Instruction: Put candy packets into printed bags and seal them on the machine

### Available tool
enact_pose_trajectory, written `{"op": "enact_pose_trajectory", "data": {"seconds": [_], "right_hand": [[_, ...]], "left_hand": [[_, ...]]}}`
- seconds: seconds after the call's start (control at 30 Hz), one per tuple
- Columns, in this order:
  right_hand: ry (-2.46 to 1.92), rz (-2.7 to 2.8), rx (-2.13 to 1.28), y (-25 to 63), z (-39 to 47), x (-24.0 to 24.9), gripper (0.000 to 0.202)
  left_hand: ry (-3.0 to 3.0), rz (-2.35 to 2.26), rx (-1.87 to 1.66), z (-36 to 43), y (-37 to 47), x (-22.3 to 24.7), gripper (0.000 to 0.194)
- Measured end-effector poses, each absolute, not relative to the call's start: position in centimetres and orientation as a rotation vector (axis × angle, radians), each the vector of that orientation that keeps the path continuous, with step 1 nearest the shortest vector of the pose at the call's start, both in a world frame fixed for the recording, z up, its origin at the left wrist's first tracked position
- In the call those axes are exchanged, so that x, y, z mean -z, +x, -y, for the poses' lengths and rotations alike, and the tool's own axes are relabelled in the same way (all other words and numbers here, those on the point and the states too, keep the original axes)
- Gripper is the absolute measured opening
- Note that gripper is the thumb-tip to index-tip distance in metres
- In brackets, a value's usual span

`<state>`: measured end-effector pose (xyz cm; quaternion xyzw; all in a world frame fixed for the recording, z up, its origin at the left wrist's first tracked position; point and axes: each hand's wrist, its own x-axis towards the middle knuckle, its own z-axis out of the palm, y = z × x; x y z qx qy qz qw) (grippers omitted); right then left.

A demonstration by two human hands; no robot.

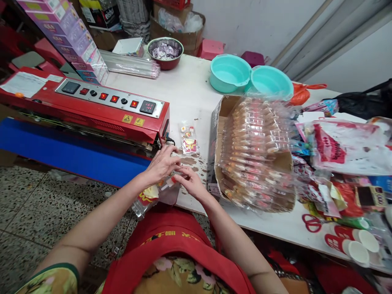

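Note:
My left hand [163, 164] reaches to the right-hand end of the red sealing machine [116, 108], its fingers bent over the top of a clear packet [150, 194] with red and yellow pieces inside. My right hand [190, 179] meets it from the right, fingers curled at the same packet's upper edge. The fingertips are close together and the exact grip is partly hidden. Another small clear packet [189, 141] lies flat on the white table just beyond my hands. The machine's blue belt [76, 147] runs off to the left.
A cardboard box [219, 143] packed with clear packets stands right of my hands. Two turquoise basins [229, 73] and a metal bowl [165, 53] sit farther back. Red scissors [312, 223], paper cups [349, 249] and mixed packaging lie at the right. Stacked boxes [67, 41] rise behind the machine.

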<state>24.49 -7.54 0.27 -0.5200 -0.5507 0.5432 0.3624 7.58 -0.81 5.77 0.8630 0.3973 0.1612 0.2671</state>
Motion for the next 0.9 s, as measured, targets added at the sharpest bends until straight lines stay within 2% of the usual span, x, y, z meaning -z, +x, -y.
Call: {"op": "enact_pose_trajectory", "data": {"seconds": [0.1, 0.2, 0.23, 0.33, 0.5, 0.73, 0.9], "right_hand": [[-1.344, 1.138, -1.589, 24.7, 6.6, -0.1, 0.031], [-1.34, 1.036, -1.636, 24.7, 5.8, -0.3, 0.029], [-1.335, 1.031, -1.61, 24.7, 5.5, -0.4, 0.028], [-1.331, 0.999, -1.559, 24.3, 4.9, -0.8, 0.027], [-1.42, 0.855, -1.675, 24.0, 3.8, -0.5, 0.032], [-1.474, 0.89, -1.645, 24.1, 2.4, -1.1, 0.033], [-1.511, 0.915, -1.591, 23.4, 1.5, -1.4, 0.031]], "left_hand": [[1.979, -1.21, -0.65, 1.5, 7.3, -4.2, 0.017], [1.331, -1.493, -0.8, 2.2, 6.4, -2.3, 0.05], [1.124, -1.528, -0.812, 2.3, 6.1, -1.9, 0.055], [0.73, -1.455, -0.805, 2.3, 5.6, -1.6, 0.046], [0.383, -1.377, -0.773, 1.1, 5.7, -2.7, 0.031], [0.358, -1.406, -0.866, 0.5, 6.2, -2.3, 0.018], [0.366, -1.437, -0.98, 0.3, 6.2, -1.2, 0.021]]}}
